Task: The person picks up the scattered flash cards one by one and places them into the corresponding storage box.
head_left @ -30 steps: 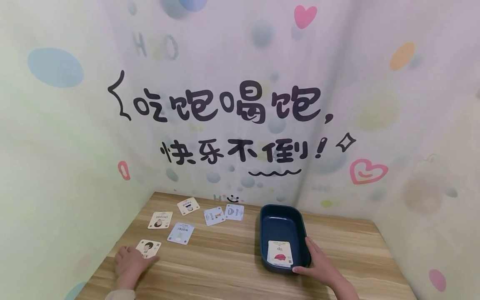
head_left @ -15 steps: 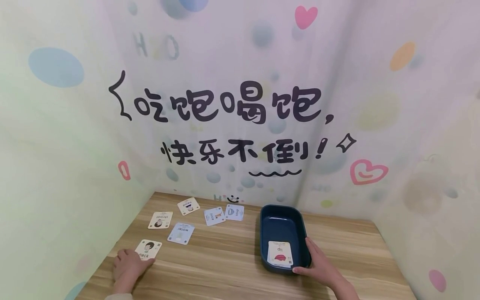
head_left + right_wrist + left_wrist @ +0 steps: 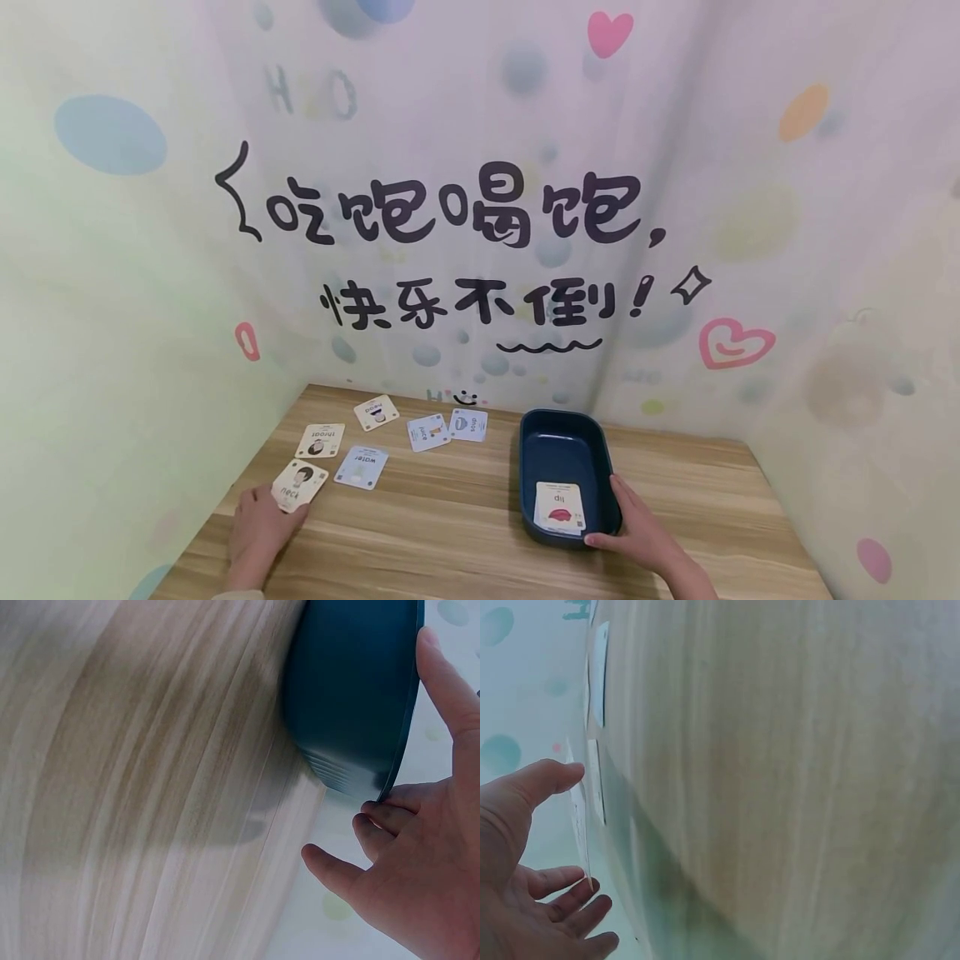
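My left hand (image 3: 266, 529) holds the "neck" card (image 3: 302, 485) by its edges, thumb on one side and fingertips on the other. In the left wrist view, this card (image 3: 580, 817) is seen nearly edge-on, raised off the table. My right hand (image 3: 641, 533) grips the near right corner of a deep dark blue tray (image 3: 528, 467), thumb on the near rim and fingers along the right side. Within the tray, a "lip" card (image 3: 558, 504) lies on top of other cards. The right wrist view shows the thumb and fingertips (image 3: 371, 806) at the tray's rim.
Beyond the left hand lie the "throat" card (image 3: 320, 442), "head" card (image 3: 377, 412) and blue "water" card (image 3: 362, 467). Farther right are "juice" (image 3: 428, 432) and "soup" (image 3: 469, 424) cards. A printed curtain (image 3: 465, 108) borders the wooden table (image 3: 420, 542).
The left hand has taken hold of the "neck" card and raised it, shifting it slightly forward toward the "throat" card. The right hand and tray stay where they were.
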`<action>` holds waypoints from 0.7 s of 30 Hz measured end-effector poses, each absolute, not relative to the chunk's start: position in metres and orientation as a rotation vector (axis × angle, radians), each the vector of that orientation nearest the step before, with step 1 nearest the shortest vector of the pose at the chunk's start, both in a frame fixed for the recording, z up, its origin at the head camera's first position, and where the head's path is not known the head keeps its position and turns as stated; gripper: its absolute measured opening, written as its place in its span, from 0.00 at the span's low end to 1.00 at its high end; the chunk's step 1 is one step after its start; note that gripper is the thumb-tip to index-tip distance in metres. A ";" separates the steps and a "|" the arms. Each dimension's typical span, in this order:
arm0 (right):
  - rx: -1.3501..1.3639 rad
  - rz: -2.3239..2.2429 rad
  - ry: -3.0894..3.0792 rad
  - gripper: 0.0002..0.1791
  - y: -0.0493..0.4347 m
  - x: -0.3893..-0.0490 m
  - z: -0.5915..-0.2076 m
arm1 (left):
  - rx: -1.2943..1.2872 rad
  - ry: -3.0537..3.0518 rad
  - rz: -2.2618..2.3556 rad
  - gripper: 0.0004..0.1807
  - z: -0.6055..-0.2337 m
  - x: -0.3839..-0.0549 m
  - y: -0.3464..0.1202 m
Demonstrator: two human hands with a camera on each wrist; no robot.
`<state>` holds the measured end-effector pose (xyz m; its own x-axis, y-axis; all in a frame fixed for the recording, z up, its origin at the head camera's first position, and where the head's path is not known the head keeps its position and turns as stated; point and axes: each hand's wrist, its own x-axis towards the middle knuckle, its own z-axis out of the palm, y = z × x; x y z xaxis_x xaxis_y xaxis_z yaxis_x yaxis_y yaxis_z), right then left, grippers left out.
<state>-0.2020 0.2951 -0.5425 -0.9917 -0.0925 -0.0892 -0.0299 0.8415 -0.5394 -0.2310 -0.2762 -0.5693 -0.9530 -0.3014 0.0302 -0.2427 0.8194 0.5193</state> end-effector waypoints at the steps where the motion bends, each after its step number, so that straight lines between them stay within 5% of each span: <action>1: -0.096 -0.847 2.905 0.66 0.295 -0.202 -0.543 | 0.425 -2.889 -0.815 0.46 -0.568 -0.231 -0.276; 21: -0.078 -0.818 2.901 0.65 0.297 -0.203 -0.544 | 0.255 -2.899 -0.868 0.46 -0.533 -0.245 -0.251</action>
<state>-0.2033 0.2966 -0.5437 -0.9908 -0.0834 -0.1070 -0.0152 0.8520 -0.5232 -0.2452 -0.2507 -0.5333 -0.9804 -0.1900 0.0521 -0.1301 0.8229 0.5531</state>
